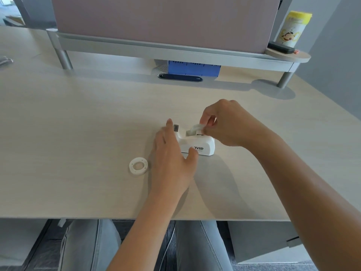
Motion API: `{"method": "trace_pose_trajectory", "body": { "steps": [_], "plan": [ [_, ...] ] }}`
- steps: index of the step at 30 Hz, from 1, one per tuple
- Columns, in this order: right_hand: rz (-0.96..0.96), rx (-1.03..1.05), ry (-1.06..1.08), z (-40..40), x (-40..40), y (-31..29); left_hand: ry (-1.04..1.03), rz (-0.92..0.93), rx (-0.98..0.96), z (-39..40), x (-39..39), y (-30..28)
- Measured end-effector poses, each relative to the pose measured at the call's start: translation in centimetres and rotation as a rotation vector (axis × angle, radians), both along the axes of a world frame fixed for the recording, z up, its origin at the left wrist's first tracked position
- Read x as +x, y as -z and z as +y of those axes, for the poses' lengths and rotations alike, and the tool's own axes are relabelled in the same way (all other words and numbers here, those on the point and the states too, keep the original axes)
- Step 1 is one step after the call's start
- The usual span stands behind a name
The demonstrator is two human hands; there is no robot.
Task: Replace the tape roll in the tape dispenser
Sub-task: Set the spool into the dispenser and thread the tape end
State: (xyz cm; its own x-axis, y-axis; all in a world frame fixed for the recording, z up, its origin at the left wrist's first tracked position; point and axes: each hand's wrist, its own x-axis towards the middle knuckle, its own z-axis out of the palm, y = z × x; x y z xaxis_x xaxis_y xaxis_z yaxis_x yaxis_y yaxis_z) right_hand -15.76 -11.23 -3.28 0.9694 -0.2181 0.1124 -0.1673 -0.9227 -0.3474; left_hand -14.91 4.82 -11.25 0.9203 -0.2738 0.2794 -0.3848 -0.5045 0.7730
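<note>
A white tape dispenser (203, 146) stands on the light wooden desk (78, 124), its cutter end pointing left. My left hand (171, 155) grips the dispenser's left end, thumb on the near side, fingers over the far side by the cutter. My right hand (224, 122) pinches a tape roll (196, 128) that sits tilted in the top slot of the dispenser, partly hidden by my fingers. A second white tape roll (138, 165) lies flat on the desk, to the left of my left hand.
A raised grey shelf (175, 49) with a pinkish panel spans the back of the desk. A blue box (193, 67) sits under it. A yellow-lidded canister (293, 29) and a black object stand at the back right. The desk's front edge is near my knees.
</note>
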Motion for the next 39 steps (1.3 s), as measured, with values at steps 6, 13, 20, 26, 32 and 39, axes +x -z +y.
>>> {"method": "trace_pose_trajectory", "body": {
  "steps": [6,13,20,26,32,39],
  "plan": [
    [-0.202,0.279,0.043,-1.0,-1.4,2.8,-0.069,-0.243,0.079,-1.4,1.6,-1.9],
    [-0.34,0.559,0.048,-1.9,-2.3,5.4,-0.092,-0.28,0.217,-2.7,1.7,-2.5],
    [-0.35,0.645,0.03,-2.2,-2.3,5.6,-0.114,-0.234,0.141,-3.2,0.7,-2.9],
    [-0.353,0.683,0.031,-2.2,-2.3,5.8,-0.132,-0.122,0.039,-3.6,0.5,-3.1],
    [-0.351,0.712,0.031,-2.4,-2.3,6.0,-0.153,-0.056,0.006,-4.2,0.9,-3.8],
    [-0.342,0.727,0.028,-2.7,-2.0,6.4,-0.187,0.021,0.019,-4.8,1.4,-5.0]
  ]
}}
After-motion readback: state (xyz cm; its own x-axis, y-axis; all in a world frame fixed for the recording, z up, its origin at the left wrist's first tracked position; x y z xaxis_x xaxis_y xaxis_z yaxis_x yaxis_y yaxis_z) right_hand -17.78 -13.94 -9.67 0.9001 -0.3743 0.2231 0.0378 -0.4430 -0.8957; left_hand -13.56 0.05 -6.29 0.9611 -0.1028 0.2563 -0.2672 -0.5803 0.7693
